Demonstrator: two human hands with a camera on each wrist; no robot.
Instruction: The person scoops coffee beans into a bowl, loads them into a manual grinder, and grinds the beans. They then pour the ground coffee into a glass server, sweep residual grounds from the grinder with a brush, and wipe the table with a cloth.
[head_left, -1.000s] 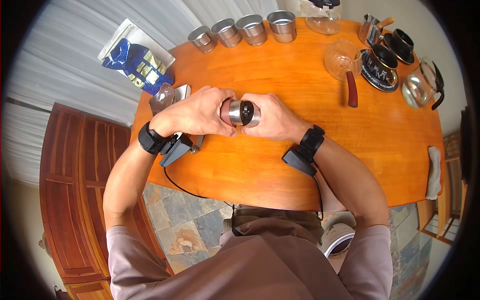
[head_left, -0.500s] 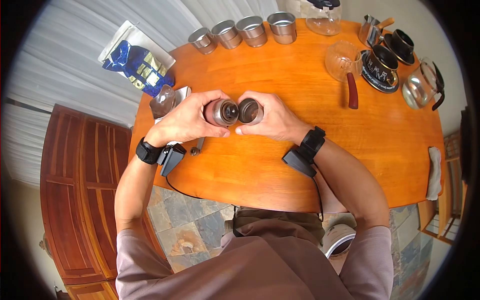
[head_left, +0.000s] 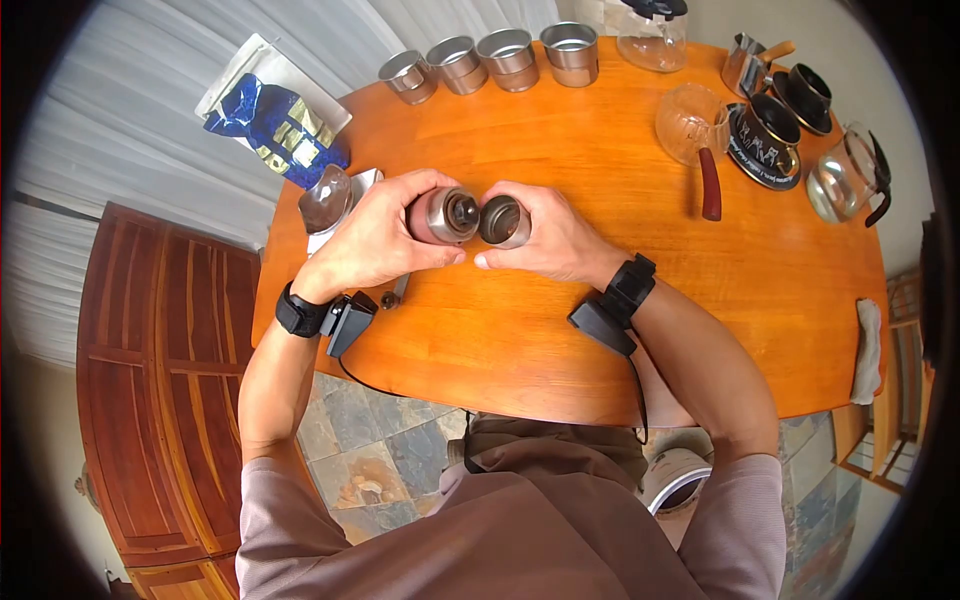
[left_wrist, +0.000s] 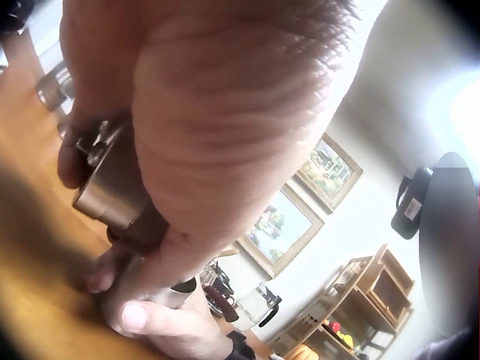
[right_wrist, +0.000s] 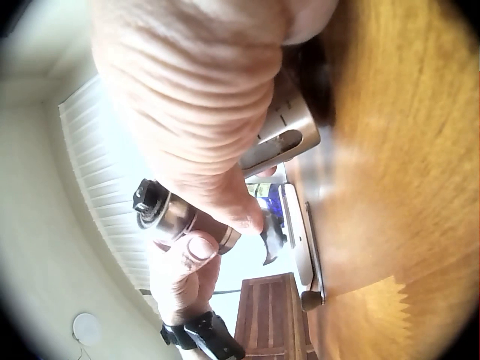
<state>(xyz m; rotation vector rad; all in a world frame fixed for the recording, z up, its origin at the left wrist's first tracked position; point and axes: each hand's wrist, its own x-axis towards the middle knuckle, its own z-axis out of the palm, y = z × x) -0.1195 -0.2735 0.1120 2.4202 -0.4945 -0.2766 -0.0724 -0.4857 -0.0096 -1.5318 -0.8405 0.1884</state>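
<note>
In the head view my left hand [head_left: 385,232] grips the body of a manual coffee grinder [head_left: 430,218], its dark burr end tilted up and to the right. My right hand [head_left: 558,238] holds the grinder's metal catch cup [head_left: 507,224], whose open mouth faces up and shows a dark inside. The two parts are side by side, rims close together, above the table. A slot window shows in the side of the cup [right_wrist: 289,139] in the right wrist view, where the left thumb lies along the grinder body [right_wrist: 180,216].
A crank handle with a round knob [head_left: 390,299] lies near my left wrist. Beside my left hand are a clear cup [head_left: 326,202] and a blue-and-white bag [head_left: 280,125]. Metal cups [head_left: 507,62] line the back; a red-handled glass pot [head_left: 690,125] and black cups [head_left: 768,125] stand right.
A second ago the grinder body and cup were lined up end to end between my hands. They have since parted, and both ends have turned upward. Little has moved in the last half second.
</note>
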